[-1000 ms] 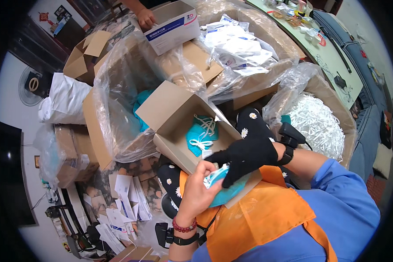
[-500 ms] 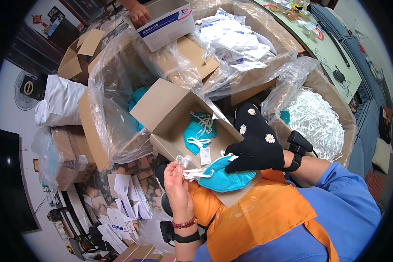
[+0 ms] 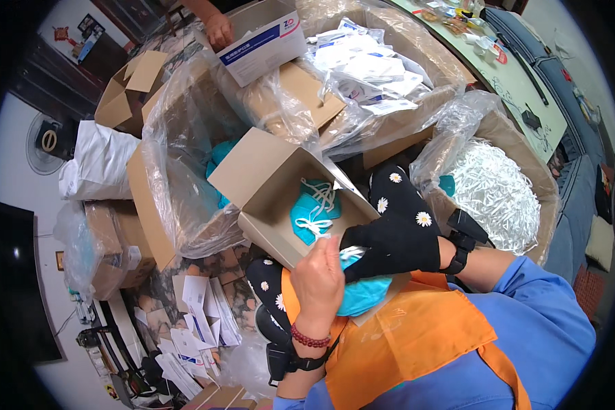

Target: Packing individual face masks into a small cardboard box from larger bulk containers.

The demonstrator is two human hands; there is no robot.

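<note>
A teal face mask (image 3: 364, 296) with white elastic straps (image 3: 352, 254) lies over my lap, at the near edge of an open carton (image 3: 275, 236). My right hand (image 3: 398, 244), in a black glove, is closed on the mask's upper edge. Bare and wearing a red bead bracelet, my left hand (image 3: 320, 279) is pinched at the straps, right beside the glove. Its own fingers partly hide the fingertips. Inside the carton rests another teal mask (image 3: 306, 217), its white straps bunched on top.
Plastic-lined boxes surround me: one with teal masks (image 3: 219, 160), one with white packets (image 3: 372, 65), one with white straps (image 3: 492, 195). Another person's hand (image 3: 219, 31) is at a printed carton (image 3: 266, 49). Flattened white boxes (image 3: 201, 311) lie on the floor.
My left hand has moved right and slightly up, bringing the straps against my gloved hand. The mask has shifted lower under the glove. The other person's hand stays at the printed carton.
</note>
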